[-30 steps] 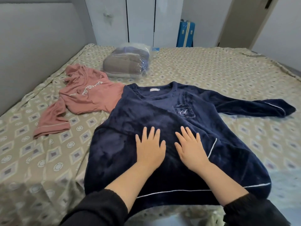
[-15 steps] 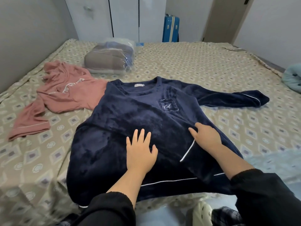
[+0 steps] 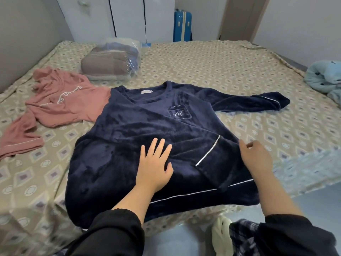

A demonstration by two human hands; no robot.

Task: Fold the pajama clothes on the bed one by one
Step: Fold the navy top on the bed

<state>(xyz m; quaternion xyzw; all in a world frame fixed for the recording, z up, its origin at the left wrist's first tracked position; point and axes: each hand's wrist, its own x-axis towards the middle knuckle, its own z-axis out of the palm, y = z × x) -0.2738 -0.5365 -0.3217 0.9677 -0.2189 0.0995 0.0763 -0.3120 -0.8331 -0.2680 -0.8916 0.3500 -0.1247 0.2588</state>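
Observation:
A navy fleece pajama top (image 3: 140, 130) lies face up on the bed (image 3: 221, 67), its left sleeve folded across the body and its right sleeve stretched out toward the right. My left hand (image 3: 154, 167) presses flat on the lower middle of the top, fingers spread. At the top's right edge my right hand (image 3: 258, 157) rests with loosely curled fingers; whether it grips the cloth is unclear. A pink pajama top (image 3: 60, 106) lies crumpled to the left, partly under the navy shoulder.
A clear plastic bag of folded bedding (image 3: 112, 60) sits at the back left of the bed. A light blue garment (image 3: 324, 78) lies at the right edge. A blue suitcase (image 3: 182, 24) stands by the white wardrobe (image 3: 127, 17). The bed's front edge is just below the navy hem.
My right hand slid from the middle of the navy top out to its right edge. My left hand stayed pressed on the top. The view shifted to the right.

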